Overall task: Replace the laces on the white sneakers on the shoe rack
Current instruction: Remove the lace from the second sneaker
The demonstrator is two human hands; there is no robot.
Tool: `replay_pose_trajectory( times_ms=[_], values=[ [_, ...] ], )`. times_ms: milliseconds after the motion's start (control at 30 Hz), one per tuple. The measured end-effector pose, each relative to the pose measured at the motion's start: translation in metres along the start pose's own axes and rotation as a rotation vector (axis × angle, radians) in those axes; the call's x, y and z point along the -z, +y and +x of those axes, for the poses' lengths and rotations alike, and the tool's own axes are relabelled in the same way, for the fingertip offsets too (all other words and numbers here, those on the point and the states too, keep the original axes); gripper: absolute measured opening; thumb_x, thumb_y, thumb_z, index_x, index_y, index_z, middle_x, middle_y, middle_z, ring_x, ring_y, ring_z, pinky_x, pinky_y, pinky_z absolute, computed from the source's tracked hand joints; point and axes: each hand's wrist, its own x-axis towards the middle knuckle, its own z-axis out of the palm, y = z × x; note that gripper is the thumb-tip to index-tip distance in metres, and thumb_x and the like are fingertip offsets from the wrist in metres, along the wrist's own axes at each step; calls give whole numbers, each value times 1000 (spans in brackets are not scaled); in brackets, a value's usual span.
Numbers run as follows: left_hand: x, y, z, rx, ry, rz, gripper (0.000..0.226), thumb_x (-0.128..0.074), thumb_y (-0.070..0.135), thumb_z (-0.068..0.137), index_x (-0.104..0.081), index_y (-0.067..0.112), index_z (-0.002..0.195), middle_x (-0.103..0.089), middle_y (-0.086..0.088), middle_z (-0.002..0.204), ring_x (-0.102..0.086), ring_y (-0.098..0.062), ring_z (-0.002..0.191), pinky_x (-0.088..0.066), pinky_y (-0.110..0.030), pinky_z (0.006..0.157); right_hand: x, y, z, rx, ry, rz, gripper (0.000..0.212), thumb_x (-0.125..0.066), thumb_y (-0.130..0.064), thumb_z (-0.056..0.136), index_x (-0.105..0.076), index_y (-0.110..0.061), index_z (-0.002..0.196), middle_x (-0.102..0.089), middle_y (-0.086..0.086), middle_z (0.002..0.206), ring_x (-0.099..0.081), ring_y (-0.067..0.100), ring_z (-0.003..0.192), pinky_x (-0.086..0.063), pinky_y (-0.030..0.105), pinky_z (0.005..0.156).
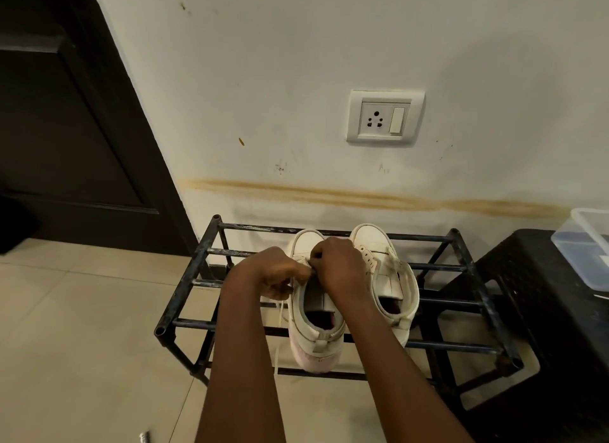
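Shoe rack (257,227): open black metal bars, at 6 o'clock from frame centre, against the wall; the gaps between bars are wide.
Black stool (543,277): just beside the rack at 3 o'clock, with a clear plastic box (590,241) on top.
Left sneaker (316,343): the one being worked on, on the top bars, toe at 12 o'clock, heel hanging past the front bar.
Right sneaker (372,241): at 3 o'clock of the first, about touching it, untended.
Right hand (339,264): fingers curled over the eyelet row, apparently pinching the lace; the fingertips are partly hidden.
Left hand (280,274): curled at 9 o'clock of the eyelets, gripping the lace.
Lace (280,317): a pale tail drops from the left hand towards 6 o'clock, down between the bars.
Risk, tipping: the heel overhangs, so a firm pull towards 6 o'clock could likely drag the sneaker off the rack.
Risk, snag: the loose tail may catch on a bar and jerk the thread.
Risk, knock: the right forearm crosses close to the right sneaker and could shove it.
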Motion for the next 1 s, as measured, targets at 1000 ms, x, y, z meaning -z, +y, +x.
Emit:
replay_pose_trajectory(
  times_ms=[1000],
  values=[
    [-11, -2, 7, 22, 64, 102, 31, -51, 8, 93, -53, -5, 120, -60, -21, 110, -62, -27, 92, -55, -35, 85, -2, -1, 6, -12, 30, -75, 29, -51, -7, 90, -57, -4, 118, -35, 8, 131, -37, 30, 123, -30, 42, 101]
  ],
)
